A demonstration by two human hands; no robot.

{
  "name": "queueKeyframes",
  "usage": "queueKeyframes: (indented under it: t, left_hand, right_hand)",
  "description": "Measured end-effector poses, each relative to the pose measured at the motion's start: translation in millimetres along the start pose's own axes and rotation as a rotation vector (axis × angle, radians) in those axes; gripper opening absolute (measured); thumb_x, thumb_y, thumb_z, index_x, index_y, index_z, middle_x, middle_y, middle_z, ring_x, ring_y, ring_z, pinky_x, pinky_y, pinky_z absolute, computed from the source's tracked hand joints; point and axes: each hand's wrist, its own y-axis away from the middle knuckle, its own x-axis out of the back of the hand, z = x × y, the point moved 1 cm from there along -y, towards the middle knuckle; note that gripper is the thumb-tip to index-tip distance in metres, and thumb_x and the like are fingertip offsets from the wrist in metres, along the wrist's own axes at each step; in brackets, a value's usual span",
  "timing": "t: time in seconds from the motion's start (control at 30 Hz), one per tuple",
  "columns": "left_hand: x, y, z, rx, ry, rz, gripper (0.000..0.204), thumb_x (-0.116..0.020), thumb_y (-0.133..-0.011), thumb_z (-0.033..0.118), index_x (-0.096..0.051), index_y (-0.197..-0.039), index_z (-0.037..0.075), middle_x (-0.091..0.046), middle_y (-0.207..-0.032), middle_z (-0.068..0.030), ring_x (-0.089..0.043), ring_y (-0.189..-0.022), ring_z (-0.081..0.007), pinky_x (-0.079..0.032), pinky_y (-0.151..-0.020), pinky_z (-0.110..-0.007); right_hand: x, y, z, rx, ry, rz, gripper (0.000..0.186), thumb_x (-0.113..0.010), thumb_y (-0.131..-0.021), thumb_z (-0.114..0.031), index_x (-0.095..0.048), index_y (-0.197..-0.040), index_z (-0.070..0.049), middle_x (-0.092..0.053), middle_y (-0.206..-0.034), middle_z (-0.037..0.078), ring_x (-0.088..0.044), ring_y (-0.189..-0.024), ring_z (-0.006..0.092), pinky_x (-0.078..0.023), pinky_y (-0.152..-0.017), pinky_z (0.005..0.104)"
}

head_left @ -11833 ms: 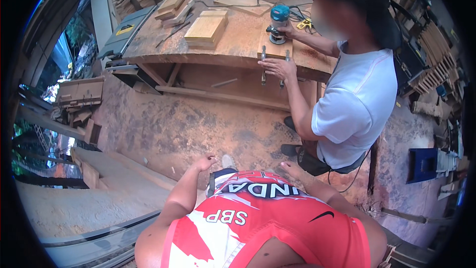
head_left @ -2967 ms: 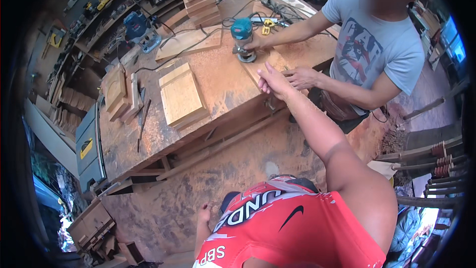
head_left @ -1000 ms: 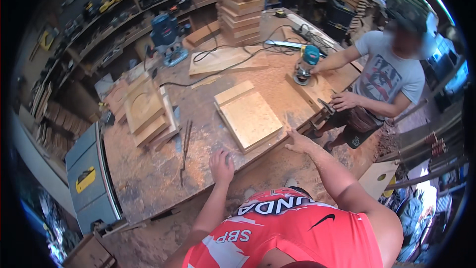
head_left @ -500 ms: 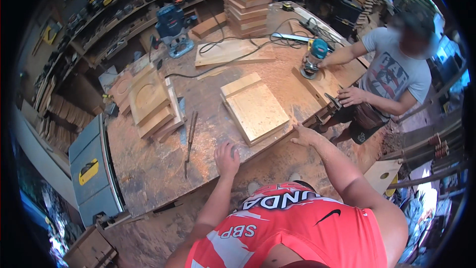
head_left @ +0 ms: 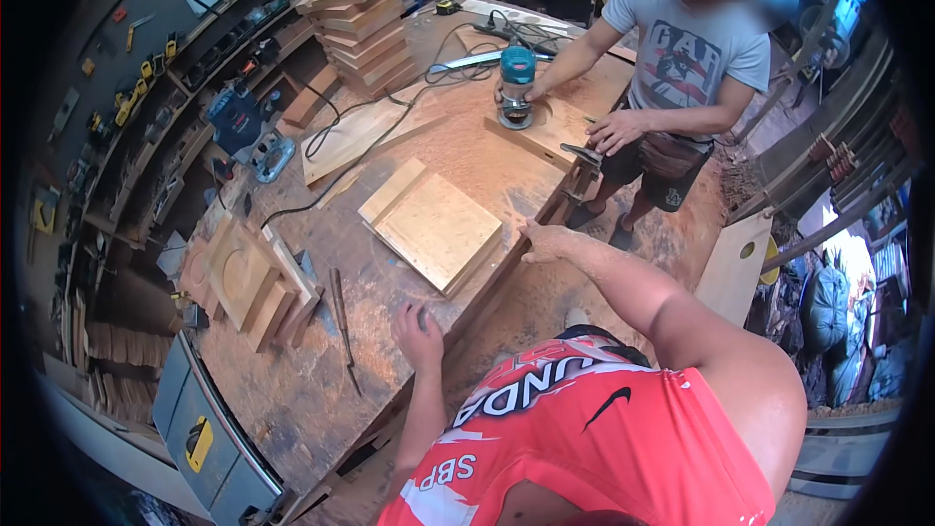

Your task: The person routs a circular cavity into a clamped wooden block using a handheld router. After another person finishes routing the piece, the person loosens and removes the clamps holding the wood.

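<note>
Left hand [head_left: 419, 333] newly flat, fingers spread, on tabletop [head_left: 321, 380]; right hand [head_left: 542, 240] now touching the edge beside wooden panel [head_left: 435, 229], holding nothing.

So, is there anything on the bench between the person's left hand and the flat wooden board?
Nothing visible. The left hand rests on the workbench edge, and only bare dusty surface lies between it and the wooden board. The thin metal tool lies off to the left, outside that path.
</note>
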Motion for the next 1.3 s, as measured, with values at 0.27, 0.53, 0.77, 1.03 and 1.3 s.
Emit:
queueKeyframes:
  t: [0.27,0.53,0.77,1.03,1.3]
  left_hand:
    - [1.0,1.2,-0.2,-0.036,-0.026,0.024,0.029,-0.059,-0.08,0.012,-0.058,-0.109,0.006,-0.056,-0.118,-0.016,-0.049,-0.113,-0.0361,-0.035,-0.099,-0.047]
    - [-0.4,1.1,-1.6,-0.033,-0.047,0.026,0.029,-0.059,-0.081,0.013,-0.057,-0.108,0.006,-0.055,-0.119,-0.0157,-0.05,-0.113,-0.036,-0.035,-0.099,-0.047]
    - [-0.6,0.7,-0.6,0.001,-0.009,0.002,0.027,-0.059,-0.082,0.016,-0.059,-0.107,0.006,-0.055,-0.119,-0.0159,-0.048,-0.116,-0.0352,-0.031,-0.104,-0.049]
    - [-1.1,1.6,-0.9,0.007,-0.013,0.005,0.027,-0.059,-0.082,0.017,-0.059,-0.107,0.006,-0.055,-0.119,-0.0158,-0.048,-0.116,-0.0352,-0.03,-0.104,-0.049]
    - [-1.2,0.6,-0.4,-0.009,-0.003,0.008,0.026,-0.059,-0.082,0.016,-0.059,-0.106,0.006,-0.056,-0.119,-0.0159,-0.049,-0.115,-0.0355,-0.031,-0.103,-0.049]
  right_hand:
    - [-4.2,-1.4,1.2,-0.013,-0.011,-0.006,0.086,-0.06,-0.082,-0.047,-0.021,-0.148,-0.007,-0.015,-0.154,0.022,-0.048,-0.124,0.0376,-0.041,-0.103,0.0426]
    - [-0.7,1.0,-1.5,-0.021,-0.017,-0.016,0.085,-0.061,-0.083,-0.045,-0.022,-0.148,-0.007,-0.015,-0.154,0.022,-0.044,-0.128,0.0371,-0.038,-0.106,0.0415]
    - [-2.3,-1.6,1.4,-0.026,-0.032,-0.018,0.086,-0.062,-0.083,-0.045,-0.022,-0.148,-0.006,-0.016,-0.154,0.022,-0.041,-0.13,0.0367,-0.037,-0.107,0.0413]
    - [-0.2,2.0,0.4,-0.018,-0.036,-0.022,0.086,-0.062,-0.084,-0.045,-0.021,-0.149,-0.006,-0.015,-0.154,0.022,-0.041,-0.13,0.037,-0.037,-0.107,0.0418]
    - [0.7,4.2,3.3,-0.012,-0.076,-0.039,0.085,-0.062,-0.083,-0.042,-0.021,-0.149,-0.007,-0.014,-0.155,0.021,-0.041,-0.131,0.0364,-0.036,-0.107,0.0419]
